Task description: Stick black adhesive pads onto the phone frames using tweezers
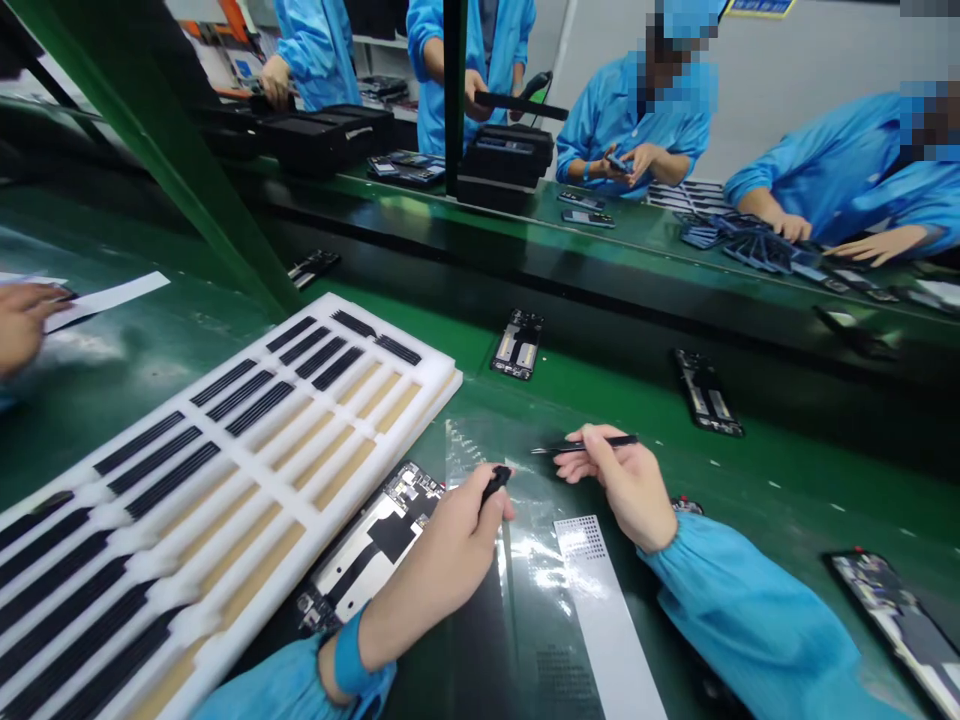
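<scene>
While looking down from the head view, caught a white foam tray (pixel 360 345) lying aslant on the green conveyor belt (pixel 465 345), its slots packed with rows of black strips (pixel 247 395) and tan strips (pixel 337 465)! Over to the left hand (pixel 442 545): clenched, fingers wrapped tight round a stubby black tool (pixel 495 483), just beside a smartphone chassis (pixel 367 545). Then the right hand (pixel 619 490): partly open, thumb and fingertips (pixel 592 440) pinching slim black tweezers (pixel 622 439), tips pointing left, touching nothing. Found that chassis lying flat against the tray's edge, circuit board and pale plates facing up, partly hidden behind the left hand. Noted a clear plastic film (pixel 469 450) and a white perforated strip (pixel 600 620) on the belt, right below the tweezers. Spotted more phone chassis (pixel 517 345) further along, and, at the far left edge, another person's hand (pixel 22 325) on white paper (pixel 105 300). Beyond, caught blue-sleeved co-workers (pixel 637 130) handling phones at a facing belt.
</scene>
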Motion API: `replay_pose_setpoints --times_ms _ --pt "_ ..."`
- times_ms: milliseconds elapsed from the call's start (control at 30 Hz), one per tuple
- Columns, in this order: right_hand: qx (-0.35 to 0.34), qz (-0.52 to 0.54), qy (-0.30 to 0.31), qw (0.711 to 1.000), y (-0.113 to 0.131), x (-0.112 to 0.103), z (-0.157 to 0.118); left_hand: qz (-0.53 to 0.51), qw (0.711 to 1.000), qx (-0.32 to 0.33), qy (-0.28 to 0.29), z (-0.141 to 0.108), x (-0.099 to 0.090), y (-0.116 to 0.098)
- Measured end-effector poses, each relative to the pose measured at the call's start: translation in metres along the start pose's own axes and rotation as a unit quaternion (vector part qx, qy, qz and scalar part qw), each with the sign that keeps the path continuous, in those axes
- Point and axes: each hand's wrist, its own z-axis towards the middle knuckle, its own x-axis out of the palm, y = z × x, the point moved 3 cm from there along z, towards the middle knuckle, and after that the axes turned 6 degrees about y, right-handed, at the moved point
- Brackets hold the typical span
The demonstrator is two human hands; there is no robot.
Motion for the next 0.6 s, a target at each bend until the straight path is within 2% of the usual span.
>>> replay_pose_setpoints --times_ms 67,167,267,433,600 --pt "0.027 0.010 0.003 1.000 -0.008 0.002 0.006 0.025 1.000 0.001 -0.008 0.001 0.002 0.005" --pt "0.038 0.004 0.007 0.999 -0.014 0.006 0.007 -0.066 0.997 -0.042 0.024 0.005 0.006 0.011" --pt "0.038 -0.015 0.021 0.999 -0.014 0.009 0.006 -0.161 0.981 -0.093 0.054 0.007 0.008 0.010" --pt "0.035 -0.038 0.035 0.998 -0.014 0.009 0.005 -0.270 0.953 -0.124 0.060 0.005 0.009 0.003" --pt "0.038 -0.037 0.032 0.998 -0.015 0.008 0.005 -0.316 0.935 -0.147 0.060 0.003 0.010 -0.001"
